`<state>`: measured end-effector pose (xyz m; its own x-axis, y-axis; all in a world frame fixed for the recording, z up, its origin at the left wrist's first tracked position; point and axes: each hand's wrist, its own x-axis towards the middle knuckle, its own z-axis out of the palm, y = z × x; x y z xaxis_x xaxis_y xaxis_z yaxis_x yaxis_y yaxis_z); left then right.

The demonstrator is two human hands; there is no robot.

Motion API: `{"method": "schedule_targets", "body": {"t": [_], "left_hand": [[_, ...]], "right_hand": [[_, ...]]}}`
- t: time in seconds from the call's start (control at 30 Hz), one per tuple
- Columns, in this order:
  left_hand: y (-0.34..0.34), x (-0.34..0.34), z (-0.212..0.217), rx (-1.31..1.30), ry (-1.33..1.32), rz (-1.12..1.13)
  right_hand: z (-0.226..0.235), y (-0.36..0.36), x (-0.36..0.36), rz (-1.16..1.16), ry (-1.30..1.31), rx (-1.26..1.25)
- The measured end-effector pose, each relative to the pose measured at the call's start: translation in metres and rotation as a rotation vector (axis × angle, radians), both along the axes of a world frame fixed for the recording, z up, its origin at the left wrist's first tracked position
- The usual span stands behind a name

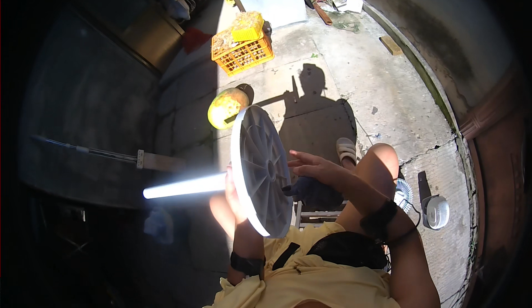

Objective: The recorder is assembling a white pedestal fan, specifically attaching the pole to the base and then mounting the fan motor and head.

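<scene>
A round white ribbed base [259,175] is tipped up on its edge in front of my body, its ribbed underside toward my right hand. From its other face a bright white pole [185,186] sticks out to the left; together they look like a pedestal fan stand. My left hand [233,197] grips the stand where the pole meets the base, its fingers partly hidden by the disc. Just right of the underside is my right hand [316,168], open, with fingers stretched toward the base's centre. Whether it touches the base, I cannot tell.
On the floor at right lie a small white round fan [403,193] and a round-headed device with a dark handle [436,211]. Ahead are a yellow-green melon-like object [227,107] and an orange crate [244,54] with a yellow basket [247,26] on top. Walls flank both sides.
</scene>
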<state>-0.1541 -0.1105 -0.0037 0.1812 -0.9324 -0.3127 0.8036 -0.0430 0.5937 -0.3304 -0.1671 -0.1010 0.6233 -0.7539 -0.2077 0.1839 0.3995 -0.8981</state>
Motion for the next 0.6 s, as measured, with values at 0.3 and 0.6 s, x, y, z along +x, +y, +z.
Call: {"method": "schedule_targets", "body": {"t": [0.3, 0.6], "left_hand": [[0.016, 0.021, -0.036, -0.139, 0.111, -0.032], [0.012, 0.020, -0.040, -0.182, 0.143, -0.040]], "right_hand": [[-0.014, 0.018, 0.002, 0.128, -0.023, 0.057], [0.023, 0.044, 0.005, 0.004, 0.577, -0.699]]}}
